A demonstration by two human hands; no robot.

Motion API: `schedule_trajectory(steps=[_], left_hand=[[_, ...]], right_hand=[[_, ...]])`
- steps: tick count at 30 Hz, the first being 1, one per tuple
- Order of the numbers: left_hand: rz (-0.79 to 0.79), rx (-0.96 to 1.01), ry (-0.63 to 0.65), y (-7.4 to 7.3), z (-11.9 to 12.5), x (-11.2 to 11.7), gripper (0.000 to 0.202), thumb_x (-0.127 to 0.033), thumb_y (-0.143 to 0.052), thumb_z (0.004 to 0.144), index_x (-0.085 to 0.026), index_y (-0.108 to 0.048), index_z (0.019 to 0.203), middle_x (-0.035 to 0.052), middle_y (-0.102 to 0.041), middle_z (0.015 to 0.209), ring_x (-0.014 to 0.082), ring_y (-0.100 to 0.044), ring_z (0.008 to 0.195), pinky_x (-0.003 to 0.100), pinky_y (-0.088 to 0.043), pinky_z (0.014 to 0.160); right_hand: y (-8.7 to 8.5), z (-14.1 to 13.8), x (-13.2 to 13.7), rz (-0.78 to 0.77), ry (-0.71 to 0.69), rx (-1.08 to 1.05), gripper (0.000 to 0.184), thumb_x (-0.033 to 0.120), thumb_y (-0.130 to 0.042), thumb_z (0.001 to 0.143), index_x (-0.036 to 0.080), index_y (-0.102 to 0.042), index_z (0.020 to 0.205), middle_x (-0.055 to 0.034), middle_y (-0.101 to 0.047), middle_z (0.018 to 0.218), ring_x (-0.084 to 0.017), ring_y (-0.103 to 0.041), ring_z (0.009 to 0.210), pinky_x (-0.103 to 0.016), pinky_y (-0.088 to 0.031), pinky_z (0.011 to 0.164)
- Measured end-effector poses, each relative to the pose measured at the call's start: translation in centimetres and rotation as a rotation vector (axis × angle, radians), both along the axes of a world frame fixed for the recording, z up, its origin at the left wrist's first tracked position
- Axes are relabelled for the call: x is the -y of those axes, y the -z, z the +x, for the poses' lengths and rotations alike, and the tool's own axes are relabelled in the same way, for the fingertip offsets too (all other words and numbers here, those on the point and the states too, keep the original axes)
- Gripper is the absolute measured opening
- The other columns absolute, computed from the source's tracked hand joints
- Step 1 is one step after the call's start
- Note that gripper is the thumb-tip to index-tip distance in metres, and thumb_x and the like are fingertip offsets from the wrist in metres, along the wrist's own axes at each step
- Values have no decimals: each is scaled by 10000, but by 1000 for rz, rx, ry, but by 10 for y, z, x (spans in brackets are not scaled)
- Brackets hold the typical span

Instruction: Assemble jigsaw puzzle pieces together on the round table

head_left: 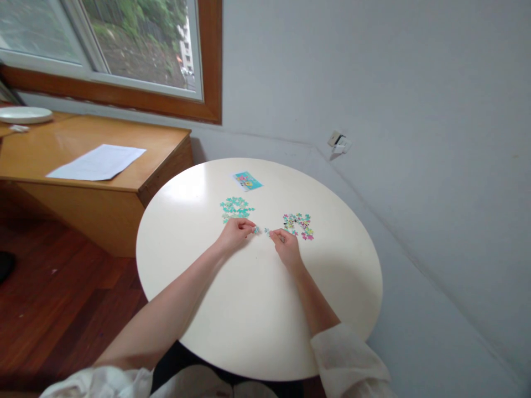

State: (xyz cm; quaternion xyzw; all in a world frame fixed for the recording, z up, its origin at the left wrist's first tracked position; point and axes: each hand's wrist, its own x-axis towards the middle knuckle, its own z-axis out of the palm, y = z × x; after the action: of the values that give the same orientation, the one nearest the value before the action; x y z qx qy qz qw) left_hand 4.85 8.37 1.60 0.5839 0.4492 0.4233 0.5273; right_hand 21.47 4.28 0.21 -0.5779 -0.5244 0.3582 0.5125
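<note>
Forearms (194,283) angled inward over bench (249,320).
Left hand (235,235): fingers (248,223) pinched on puzzle piece (256,230); right hand (287,247) likewise, second piece (266,231), close by.

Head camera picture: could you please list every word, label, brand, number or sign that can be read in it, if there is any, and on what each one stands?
No text can be read in this view.
White sheet: any print is too faint to read.
Picture card: any lettering is too small and blurred.
Left group of puzzle pieces and right group of puzzle pieces: too small to tell.
Wall socket: any marking is too small.
</note>
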Motion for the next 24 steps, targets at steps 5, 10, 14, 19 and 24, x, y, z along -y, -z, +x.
schedule_trajectory(steps=[5, 10, 14, 19, 24], left_hand=[[57, -127, 174, 3, 3, 6, 99, -188, -622, 627, -131, -691, 667, 8, -654, 567, 105, -548, 533, 197, -407, 530], [102, -254, 295, 7, 3, 9, 112, -163, -593, 610, -132, -695, 645, 3, -644, 541, 101, -529, 506, 191, -393, 507], [144, -327, 319, 7, 2, 9, 149, -143, -558, 606, -142, -698, 658, -6, -648, 560, 101, -532, 533, 180, -396, 517], [187, -399, 332, 3, 1, 11, 141, -150, -562, 606, -159, -697, 646, -12, -655, 579, 106, -539, 560, 179, -402, 538], [211, -468, 334, 1, 1, 13, 119, -153, -583, 612, -170, -697, 642, -17, -651, 572, 112, -546, 568, 187, -400, 564]], right_hand=[[-1, 0, 1, -14, 13, -19, 349, 524, -601, 641, 182, -545, 594, 86, -276, 411, -63, -234, 403, -229, -145, 404], [-2, 0, 1, 9, 40, 12, 339, 509, -584, 656, 180, -545, 584, 80, -295, 416, -64, -244, 410, -230, -159, 408], [-5, -1, 1, 22, 59, 24, 370, 536, -594, 631, 178, -540, 554, 72, -314, 411, -63, -254, 413, -226, -166, 402], [-5, -1, 2, 1, 57, 8, 377, 548, -602, 624, 182, -542, 554, 72, -306, 398, -65, -253, 406, -224, -156, 389], [2, 2, 0, 16, 89, -51, 360, 538, -611, 623, 187, -551, 568, 75, -305, 413, -67, -256, 404, -231, -169, 391]])
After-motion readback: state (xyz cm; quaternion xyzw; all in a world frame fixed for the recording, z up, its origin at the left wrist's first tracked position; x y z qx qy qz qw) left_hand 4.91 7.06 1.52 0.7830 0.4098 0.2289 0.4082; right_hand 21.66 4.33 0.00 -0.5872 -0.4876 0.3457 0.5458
